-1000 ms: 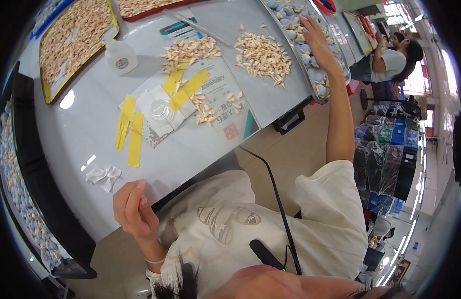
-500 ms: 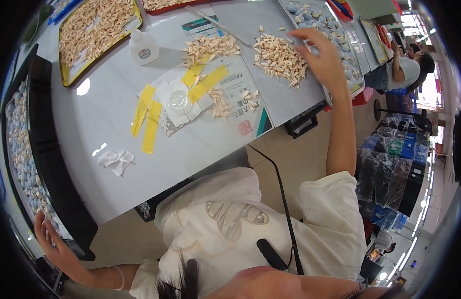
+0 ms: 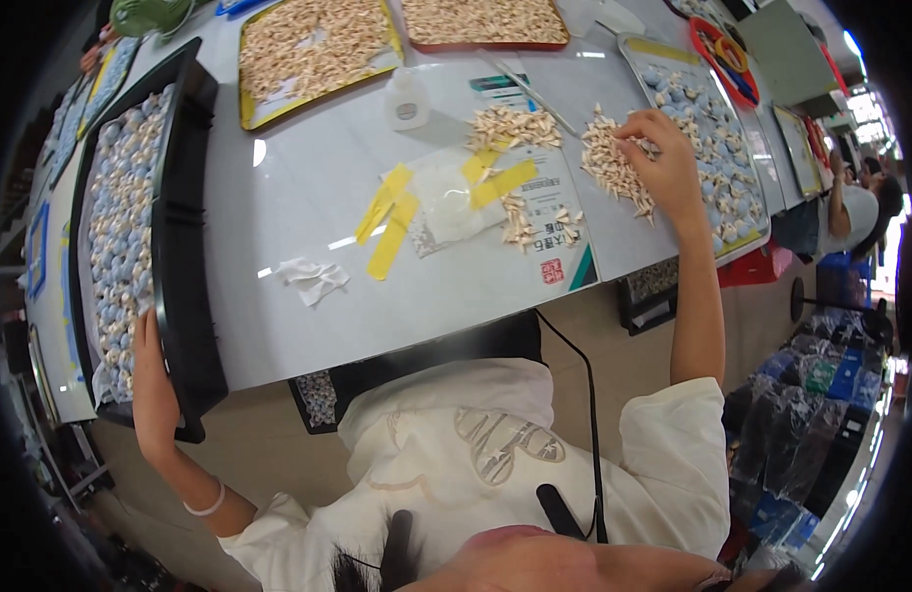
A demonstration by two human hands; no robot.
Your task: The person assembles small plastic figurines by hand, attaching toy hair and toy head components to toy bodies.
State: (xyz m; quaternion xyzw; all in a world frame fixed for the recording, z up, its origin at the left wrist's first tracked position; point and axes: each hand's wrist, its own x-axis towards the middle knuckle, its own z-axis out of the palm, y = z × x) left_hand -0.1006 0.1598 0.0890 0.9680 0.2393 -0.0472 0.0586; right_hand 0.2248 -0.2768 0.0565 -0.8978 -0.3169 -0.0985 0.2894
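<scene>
My right hand point(image 3: 665, 163) is at a pile of small pointed cream pieces point(image 3: 609, 158), which look like little shells or teeth. Its fingers are bent and pinched together; what lies between the tips is too small to make out. At the left, my left hand point(image 3: 155, 390) reaches over the near end of a black tray point(image 3: 187, 247) full of rounded blue and white pieces point(image 3: 120, 212). Its fingers are stretched out, tips by those pieces, nothing visibly held. Smaller heaps of pointed pieces point(image 3: 515, 128) lie beside a clear round dish point(image 3: 454, 187) on white sheeting.
Yellow tape strips point(image 3: 392, 237) lie around the sheeting. A white bottle point(image 3: 406, 104), a crumpled tissue point(image 3: 313, 279) and a pen-like stick point(image 3: 540, 97) are on the table. Shallow trays point(image 3: 318, 49) of cream pieces stand behind. At right is a metal tray point(image 3: 742, 212) of blue pieces.
The view has swung left, so the table appears farther right. My right hand has gone from spread above the pile to pinched at it. My left hand has moved farther over the black tray.
</scene>
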